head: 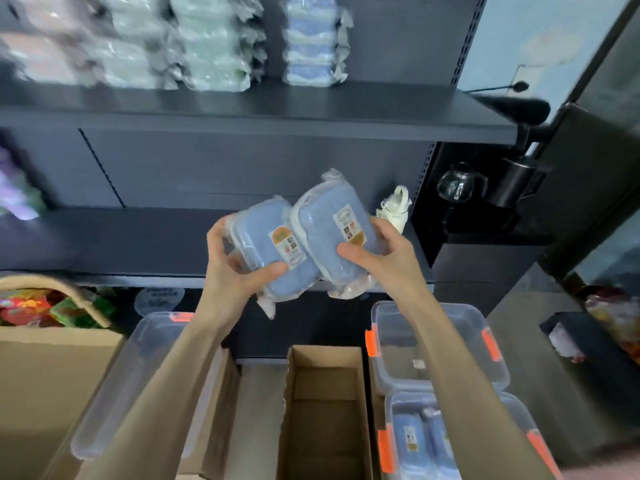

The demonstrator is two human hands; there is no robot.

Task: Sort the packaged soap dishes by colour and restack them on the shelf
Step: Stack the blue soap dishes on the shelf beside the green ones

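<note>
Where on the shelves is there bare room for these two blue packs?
Upper shelf: bare right of the blue stack; crowded left of it. Lower shelf: bare between the purple items and the white bottle.

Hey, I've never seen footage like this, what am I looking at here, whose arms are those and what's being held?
This is a single picture from a camera worn on a person's head, looking forward and down, so the two bare arms reaching in from the bottom are the wearer's own. No machine is involved. The left hand holds one blue packaged soap dish and the right hand holds another blue one, in front of a dark shelf. On the upper shelf stand blurred stacks of similar packs: a blue stack, pale green stacks and a pinkish one at the far left. Below are an open cardboard box and clear plastic bins with orange clips.
</note>
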